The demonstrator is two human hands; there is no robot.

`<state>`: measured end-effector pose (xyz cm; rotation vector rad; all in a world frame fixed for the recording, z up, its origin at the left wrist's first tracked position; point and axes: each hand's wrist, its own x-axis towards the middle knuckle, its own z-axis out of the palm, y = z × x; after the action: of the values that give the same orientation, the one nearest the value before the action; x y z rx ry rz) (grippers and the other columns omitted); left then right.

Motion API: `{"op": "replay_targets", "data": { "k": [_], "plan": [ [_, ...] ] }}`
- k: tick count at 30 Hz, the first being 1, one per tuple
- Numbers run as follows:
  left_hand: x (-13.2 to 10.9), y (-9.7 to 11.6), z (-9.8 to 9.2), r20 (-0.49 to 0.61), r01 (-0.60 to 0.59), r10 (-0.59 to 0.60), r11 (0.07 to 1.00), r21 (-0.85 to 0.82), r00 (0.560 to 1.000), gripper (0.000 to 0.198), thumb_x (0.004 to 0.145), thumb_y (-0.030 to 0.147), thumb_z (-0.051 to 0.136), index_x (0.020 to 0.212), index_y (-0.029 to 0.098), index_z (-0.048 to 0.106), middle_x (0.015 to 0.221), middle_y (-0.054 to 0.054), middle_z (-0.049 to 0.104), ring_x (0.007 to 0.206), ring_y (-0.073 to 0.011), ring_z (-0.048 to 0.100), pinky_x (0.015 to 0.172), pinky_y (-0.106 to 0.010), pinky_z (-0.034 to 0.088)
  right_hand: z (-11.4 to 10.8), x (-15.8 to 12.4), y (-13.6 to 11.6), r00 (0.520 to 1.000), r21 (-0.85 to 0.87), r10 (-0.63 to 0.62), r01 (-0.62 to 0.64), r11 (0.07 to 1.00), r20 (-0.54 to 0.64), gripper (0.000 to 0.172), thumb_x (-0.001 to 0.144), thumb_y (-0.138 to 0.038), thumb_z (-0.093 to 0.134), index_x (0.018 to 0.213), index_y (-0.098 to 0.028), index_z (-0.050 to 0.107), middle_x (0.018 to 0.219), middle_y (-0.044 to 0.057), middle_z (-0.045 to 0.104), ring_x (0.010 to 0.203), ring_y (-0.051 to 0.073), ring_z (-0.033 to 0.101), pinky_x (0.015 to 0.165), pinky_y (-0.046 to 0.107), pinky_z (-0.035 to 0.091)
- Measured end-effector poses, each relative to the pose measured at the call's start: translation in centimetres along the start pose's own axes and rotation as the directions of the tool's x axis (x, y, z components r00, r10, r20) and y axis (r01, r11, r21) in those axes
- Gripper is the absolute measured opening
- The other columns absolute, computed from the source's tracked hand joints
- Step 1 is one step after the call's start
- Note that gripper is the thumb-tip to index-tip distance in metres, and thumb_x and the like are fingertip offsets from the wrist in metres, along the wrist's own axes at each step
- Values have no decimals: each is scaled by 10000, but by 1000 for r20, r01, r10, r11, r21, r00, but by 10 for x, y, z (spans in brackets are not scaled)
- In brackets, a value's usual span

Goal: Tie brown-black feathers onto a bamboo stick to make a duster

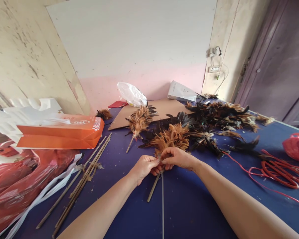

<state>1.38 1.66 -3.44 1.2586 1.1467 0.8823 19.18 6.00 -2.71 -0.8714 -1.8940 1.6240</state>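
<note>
A feather duster (173, 137) with brown and black feathers lies on the blue table, its thin stick (153, 189) pointing toward me. My left hand (147, 167) is closed at the base of the feathers, thumb and fingers pinched together. My right hand (175, 159) is closed there too, its fingertips meeting those of the left. A thin pale strand (160, 175) hangs by the stick below the fingers. What exactly lies between the fingertips is hidden. Another feather duster (139, 121) lies behind, its short stick toward me.
Loose dark and brown feathers (221, 116) are heaped at the right, near red cord (281, 171). Several thin sticks (87, 176) lie at left beside an orange paper bag (62, 132) and red plastic bags (32, 179). Cardboard (161, 109) and a silver box (181, 91) are at the back.
</note>
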Motion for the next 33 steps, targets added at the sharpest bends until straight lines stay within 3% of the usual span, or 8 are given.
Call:
{"op": "replay_targets", "data": {
  "k": [13,18,22,27,33],
  "plan": [
    [-5,4,3,34,-86,82,987,135,996,362,694,473,618,602,124,645,578,-32,597,523,-109,524,505,-225,418,6,1,2,995,-91,-3,-6,996,-102,136,697,-269,602,744,-148,562,572,-18,610,536,110,609,499,201,466],
    [-7,4,4,52,-142,134,966,214,990,352,740,452,571,644,124,655,581,-29,595,519,-107,519,511,-230,430,6,0,1,998,-38,-17,14,999,-62,231,690,-309,649,839,-153,565,608,-19,618,561,110,617,523,206,474],
    [-7,6,4,71,-178,165,948,265,984,339,756,430,549,634,131,653,570,-28,596,515,-112,523,510,-235,435,7,1,2,996,-30,-2,-1,1000,-95,266,683,-374,663,795,-145,589,586,-17,616,544,98,604,514,193,456],
    [-7,5,5,50,-157,149,951,265,988,312,761,390,536,610,133,630,561,-26,588,512,-113,520,501,-231,434,5,2,4,992,59,38,-32,998,-118,237,693,-362,648,728,-139,575,564,-16,617,526,86,598,514,182,449],
    [-5,4,5,63,-169,157,946,277,986,293,758,374,539,629,132,641,561,-11,580,508,-108,512,486,-221,418,7,3,3,993,67,15,-7,998,-117,296,659,-365,692,840,-149,603,607,-19,631,536,89,596,522,193,453]
  ]
}}
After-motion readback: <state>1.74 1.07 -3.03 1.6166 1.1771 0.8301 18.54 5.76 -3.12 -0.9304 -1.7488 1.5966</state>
